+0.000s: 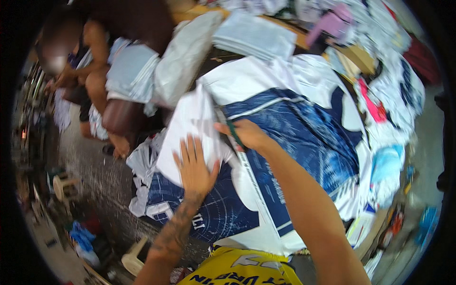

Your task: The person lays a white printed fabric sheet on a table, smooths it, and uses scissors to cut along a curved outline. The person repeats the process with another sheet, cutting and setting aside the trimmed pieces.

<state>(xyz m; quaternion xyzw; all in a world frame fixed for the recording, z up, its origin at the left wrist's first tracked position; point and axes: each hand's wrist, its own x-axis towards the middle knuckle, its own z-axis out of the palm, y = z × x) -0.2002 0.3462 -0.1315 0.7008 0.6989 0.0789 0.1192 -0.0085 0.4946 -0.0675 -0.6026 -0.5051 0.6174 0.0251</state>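
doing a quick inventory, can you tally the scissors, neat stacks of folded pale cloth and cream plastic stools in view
Green-handled scissors, in the right hand: 1
Neat folded pale cloth stacks, upper-left stack and top-centre stack: 2
Cream plastic stools, left stool and lower-left stool: 2
Total: 5

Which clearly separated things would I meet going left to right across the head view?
Upper cream stool → folded pale-blue stack → left hand, flat on white fabric → right hand, gripping a green-handled tool → light-blue cloth.
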